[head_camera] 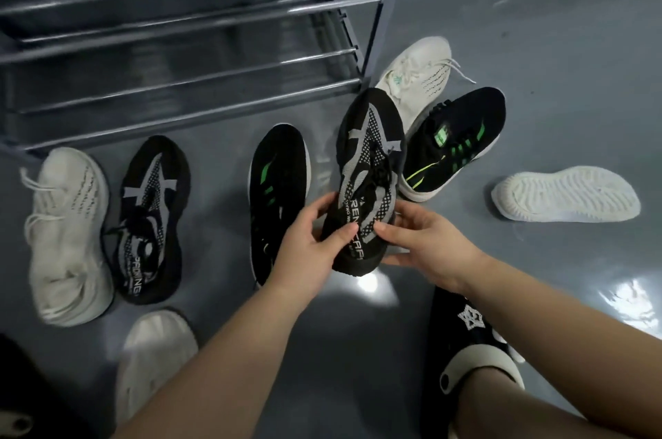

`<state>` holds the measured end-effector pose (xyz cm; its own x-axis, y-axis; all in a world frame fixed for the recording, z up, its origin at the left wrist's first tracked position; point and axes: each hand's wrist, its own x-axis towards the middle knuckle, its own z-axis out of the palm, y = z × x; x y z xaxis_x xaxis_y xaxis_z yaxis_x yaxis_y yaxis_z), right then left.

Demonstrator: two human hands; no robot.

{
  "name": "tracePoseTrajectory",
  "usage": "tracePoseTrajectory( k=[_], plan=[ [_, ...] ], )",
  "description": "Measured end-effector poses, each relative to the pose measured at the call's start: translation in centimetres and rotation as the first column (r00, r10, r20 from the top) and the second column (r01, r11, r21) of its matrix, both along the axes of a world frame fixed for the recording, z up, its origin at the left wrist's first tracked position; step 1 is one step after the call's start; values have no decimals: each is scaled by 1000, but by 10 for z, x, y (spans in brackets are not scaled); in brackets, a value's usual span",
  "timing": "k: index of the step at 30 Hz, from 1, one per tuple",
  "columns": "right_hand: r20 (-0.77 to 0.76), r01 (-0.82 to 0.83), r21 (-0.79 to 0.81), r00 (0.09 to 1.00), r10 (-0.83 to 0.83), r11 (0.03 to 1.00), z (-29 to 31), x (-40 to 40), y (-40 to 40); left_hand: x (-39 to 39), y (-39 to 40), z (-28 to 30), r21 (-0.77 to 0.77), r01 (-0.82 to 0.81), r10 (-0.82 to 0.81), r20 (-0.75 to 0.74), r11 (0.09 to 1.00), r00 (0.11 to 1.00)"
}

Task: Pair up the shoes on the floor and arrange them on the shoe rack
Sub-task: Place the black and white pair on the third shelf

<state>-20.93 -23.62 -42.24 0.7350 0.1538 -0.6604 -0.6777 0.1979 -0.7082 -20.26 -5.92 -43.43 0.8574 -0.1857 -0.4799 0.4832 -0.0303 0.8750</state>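
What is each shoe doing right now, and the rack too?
Black-and-grey shoe: lifted, held by left hand and right hand.
Matching shoe: upright on floor.
White shoe: upright on floor.
Green-striped shoe: on floor.
Second green-striped shoe: tilted against a white one.
Far-right white shoe: sole showing.
Rack: bars bare.

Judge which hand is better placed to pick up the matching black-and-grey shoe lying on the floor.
Left. The mate lies left of the held shoe, on the left hand's side; the right hand would have to cross over and could keep holding.
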Motion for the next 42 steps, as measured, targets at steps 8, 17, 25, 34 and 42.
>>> tracePoseTrajectory(
  k=[8,17,25,34,42],
  plan=[
    [-89,-297,-41,952,293,954,40,21,42,-19,47,34,-29,-163,163,4,986,987],
    [-114,-580,-199,814,570,790,123,37,122,-41,115,85,-104,-361,362,-15,927,932],
    [-76,-530,-166,848,525,832,110,28,159,-46,156,82,-105,-392,393,-15,914,919],
    [-178,-557,-193,830,529,808,43,51,171,-24,195,29,323,-298,356,-139,898,924],
    [-270,-555,-194,823,500,809,-11,57,183,-11,215,-26,620,-326,458,-61,714,887]
  ],
)
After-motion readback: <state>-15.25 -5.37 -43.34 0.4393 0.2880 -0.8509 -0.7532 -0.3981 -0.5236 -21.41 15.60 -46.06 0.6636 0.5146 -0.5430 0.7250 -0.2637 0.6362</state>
